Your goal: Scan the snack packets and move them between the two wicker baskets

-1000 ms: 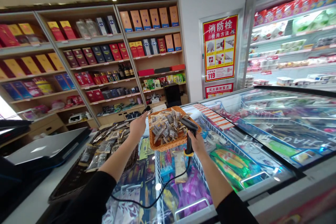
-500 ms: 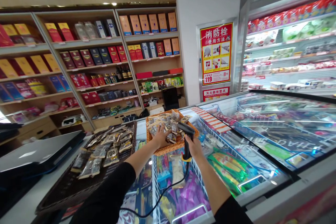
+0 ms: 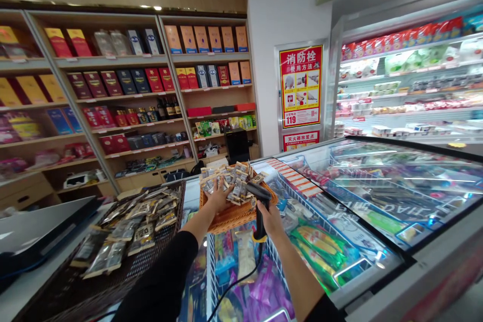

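Note:
An orange woven basket [image 3: 230, 220] sits on the glass top of a chest freezer, holding several small wrapped snack packets [image 3: 237, 181]. My left hand [image 3: 218, 197] rests on those packets with its fingers spread. In my right hand [image 3: 270, 219] is a black barcode scanner [image 3: 259, 201] with a yellow trim at its base, gripped by the handle. The scanner's head lies over the right side of the basket, and its black cable [image 3: 241, 277] trails down across the glass. To the left, a dark brown woven tray [image 3: 151, 256] carries similar packets [image 3: 143, 216].
The chest freezer [image 3: 392, 261] stretches to the right, with bagged frozen goods under its glass. A grey flat device [image 3: 49, 226] stands left of the tray. Behind are shelves of boxes [image 3: 136, 95], a fire-hydrant poster [image 3: 301, 85] and an open chiller [image 3: 411, 85].
The whole view has shifted, so things sit further left. My left hand still lies on the packets, which appear pushed toward the basket's far side, baring its near part. The scanner stays in my right hand.

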Demonstrator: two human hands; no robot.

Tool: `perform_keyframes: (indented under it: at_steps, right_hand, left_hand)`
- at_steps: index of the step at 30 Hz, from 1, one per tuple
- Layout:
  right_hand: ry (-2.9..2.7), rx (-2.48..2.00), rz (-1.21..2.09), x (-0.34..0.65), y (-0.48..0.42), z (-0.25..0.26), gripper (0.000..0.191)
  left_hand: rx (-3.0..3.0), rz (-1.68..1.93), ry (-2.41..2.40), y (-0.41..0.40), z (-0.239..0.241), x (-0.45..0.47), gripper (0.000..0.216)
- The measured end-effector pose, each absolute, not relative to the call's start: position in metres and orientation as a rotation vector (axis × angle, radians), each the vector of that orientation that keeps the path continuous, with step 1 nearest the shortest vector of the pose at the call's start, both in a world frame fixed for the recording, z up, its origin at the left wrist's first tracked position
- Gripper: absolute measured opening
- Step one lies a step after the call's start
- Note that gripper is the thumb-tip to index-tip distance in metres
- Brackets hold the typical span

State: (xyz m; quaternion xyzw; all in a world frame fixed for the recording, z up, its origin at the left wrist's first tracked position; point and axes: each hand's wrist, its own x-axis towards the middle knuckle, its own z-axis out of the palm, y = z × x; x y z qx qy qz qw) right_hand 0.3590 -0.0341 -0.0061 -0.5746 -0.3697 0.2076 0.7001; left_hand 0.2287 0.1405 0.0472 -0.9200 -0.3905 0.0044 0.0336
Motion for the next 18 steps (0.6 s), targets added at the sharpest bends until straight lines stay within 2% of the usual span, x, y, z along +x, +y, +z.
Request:
perform_keyframes:
  at_steps: [2, 5, 7, 10, 14, 18]
  right_hand:
    - [-0.826, -1.284, 0.485, 0.360, -0.034, -0.006, 0.032]
    - [-0.815, -1.257, 0.545, 0.358, -0.037, -0.003, 0.034]
    - [-0.802, -1.224, 0.586, 0.353, -0.040, 0.001, 0.036]
    - [-0.762, -1.099, 0.667, 0.342, -0.048, 0.008, 0.039]
    - [-0.641, -0.828, 0.918, 0.316, -0.053, 0.015, 0.041]
    - [-0.611, -0.744, 1.070, 0.283, -0.044, 0.015, 0.040]
  left_hand:
    - [-2.887, 0.110, -1.173, 0.139, 0.056, 0.223, 0.081]
    - [-2.979, 0.139, -1.081, 0.133, 0.073, 0.207, 0.062]
    - [-3.030, -0.001, -1.012, 0.127, 0.086, 0.189, 0.047]
    - [-3.058, -0.318, -1.010, 0.118, 0.099, 0.151, 0.039]
    - [-2.849, -0.653, -1.291, 0.116, 0.097, 0.085, 0.034]
    - [-2.547, -0.593, -1.736, 0.125, 0.078, 0.026, 0.034]
